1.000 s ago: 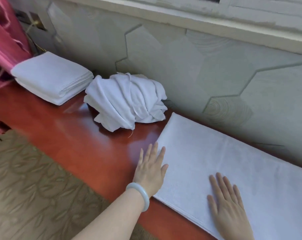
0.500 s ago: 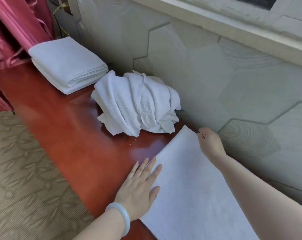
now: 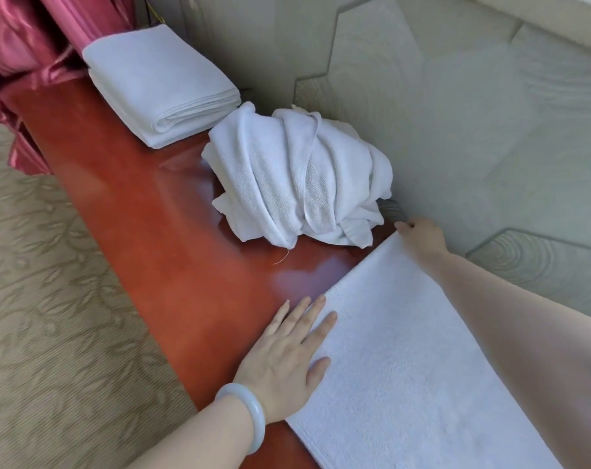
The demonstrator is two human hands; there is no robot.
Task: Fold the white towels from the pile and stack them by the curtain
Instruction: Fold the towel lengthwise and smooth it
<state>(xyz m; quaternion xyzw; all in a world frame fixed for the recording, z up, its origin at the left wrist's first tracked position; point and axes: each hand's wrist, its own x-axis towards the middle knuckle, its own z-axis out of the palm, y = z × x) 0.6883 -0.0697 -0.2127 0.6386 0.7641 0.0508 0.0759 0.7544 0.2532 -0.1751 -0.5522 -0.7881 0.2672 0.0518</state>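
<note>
while the pink curtain (image 3: 23, 45) hangs at far left with the folded stack (image 3: 158, 82) just beside it on the red tabletop (image 3: 135, 214), the crumpled pile (image 3: 297, 177) sits next along, against the wall. nearer, the left hand (image 3: 287, 357) lies flat, fingers straight, pinning the near corner of the spread towel (image 3: 405, 350); the right hand (image 3: 422, 238) curls at its far corner, seemingly pinching it. the terry looks light and limp, so corners and hems are likely the best holds.
</note>
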